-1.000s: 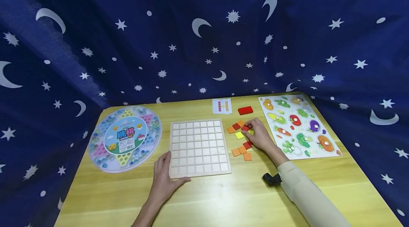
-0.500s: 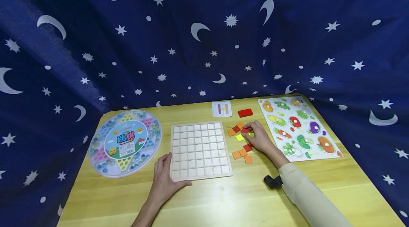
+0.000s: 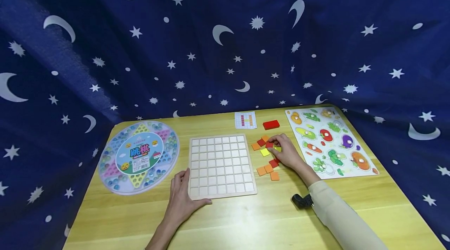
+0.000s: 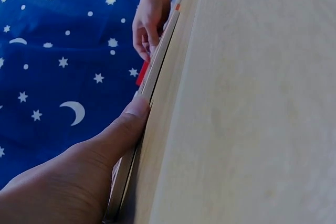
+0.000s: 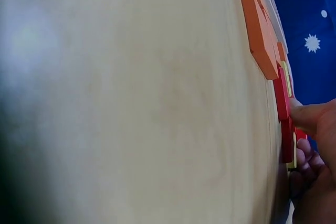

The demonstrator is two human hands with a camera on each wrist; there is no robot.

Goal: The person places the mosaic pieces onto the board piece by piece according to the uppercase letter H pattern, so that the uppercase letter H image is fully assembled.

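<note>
The right hand's (image 3: 287, 152) fingers are bent at the red tiles (image 3: 269, 145), just over the table; whether one is pinched cannot be told. By the left hand (image 3: 181, 193) the near left corner of the wooden board (image 3: 223, 166) is framed, thumb and fingers spread wide. Pressure of the thumb tip on the board's thin edge is shown only in the left wrist view. The board is pale, flat and square, ruled seven by seven. Beside its right edge five orange tiles (image 3: 275, 176), two yellow tiles (image 3: 265, 152) and at least three red ones are scattered; in the right wrist view their thick sides are revealed. Farther out, one pattern card (image 3: 245, 120), one red block (image 3: 271, 125), one vegetable puzzle (image 3: 328, 141) and one round marble game (image 3: 139, 157) are seen whole only from the head.
</note>
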